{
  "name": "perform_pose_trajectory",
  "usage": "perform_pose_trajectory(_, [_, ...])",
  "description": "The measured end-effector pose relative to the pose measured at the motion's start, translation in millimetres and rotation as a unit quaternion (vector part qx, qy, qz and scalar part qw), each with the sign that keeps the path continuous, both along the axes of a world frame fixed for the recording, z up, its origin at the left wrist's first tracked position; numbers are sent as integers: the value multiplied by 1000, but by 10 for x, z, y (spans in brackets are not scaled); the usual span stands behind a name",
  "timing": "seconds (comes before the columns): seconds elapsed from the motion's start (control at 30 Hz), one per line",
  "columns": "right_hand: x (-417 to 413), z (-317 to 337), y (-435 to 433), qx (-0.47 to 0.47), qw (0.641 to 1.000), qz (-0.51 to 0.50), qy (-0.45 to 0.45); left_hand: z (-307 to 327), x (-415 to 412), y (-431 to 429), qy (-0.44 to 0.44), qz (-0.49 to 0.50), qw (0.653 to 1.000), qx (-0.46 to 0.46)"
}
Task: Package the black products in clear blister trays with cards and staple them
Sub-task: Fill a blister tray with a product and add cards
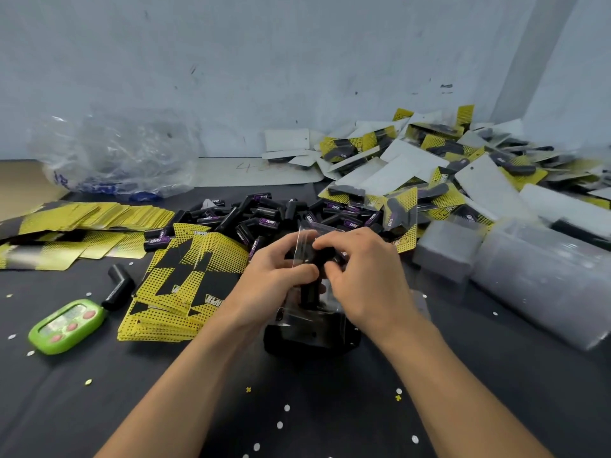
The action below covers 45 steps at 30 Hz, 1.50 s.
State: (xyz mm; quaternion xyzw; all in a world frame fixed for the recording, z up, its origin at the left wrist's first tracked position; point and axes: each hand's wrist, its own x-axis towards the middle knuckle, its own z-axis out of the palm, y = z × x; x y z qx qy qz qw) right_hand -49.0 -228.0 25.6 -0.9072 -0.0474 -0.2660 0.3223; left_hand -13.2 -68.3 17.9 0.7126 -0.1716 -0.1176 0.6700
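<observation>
The person's hands meet over the middle of the table [330, 408], above a squat black device [310, 335] that I cannot identify. The left hand [277, 262] has its fingers curled round a clear tray [305, 239], held upright, with the thumb laid across the front. The right hand [360, 269] pinches a black product [310, 285] between thumb and curled fingers, right against the tray. Whether the product is fully seated in it I cannot tell. Just left of the hands lies a fanned stack of yellow-and-black cards [185, 285], and more cards [82, 223] are spread further left. Behind the hands is a heap [264, 213] of loose black products, and one stray [119, 287] lies near a green timer [66, 325]. To the right, stacks of clear trays [542, 282] lie on their sides. Beyond them, finished packs [446, 166] are piled against the wall. A crumpled plastic bag [115, 153] sits at the back left. Small paper dots [287, 407] are scattered over the dark table top.
</observation>
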Motion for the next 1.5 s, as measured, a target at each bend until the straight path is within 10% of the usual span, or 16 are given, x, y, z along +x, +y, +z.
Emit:
perform_pose_trajectory(0.2, [-22,-45,131,64,994,-68,-64,3,12,-27,35,79,995,-49])
perform_pose_trajectory(0.43, [36,39,198,252,958,-54,130,-45,61,-6,44,73,995,-44])
perform_pose_trajectory(0.9, [193,-93,267,260,953,-57,144,-70,124,190,8,5,999,36])
perform_pose_trajectory(1.03, [197,-86,319,388,906,-23,169,-69,161,207,30,72,997,-16])
perform_pose_trajectory(1.2, [157,-149,508,42,994,-35,96,15,266,378,41,286,936,-201])
perform_pose_trajectory(1.37, [21,-249,920,-264,949,127,116,99,258,494,91,350,891,-273])
perform_pose_trajectory(1.5, [-28,-329,1128,-279,937,153,146,129,251,509,93,348,897,-258])
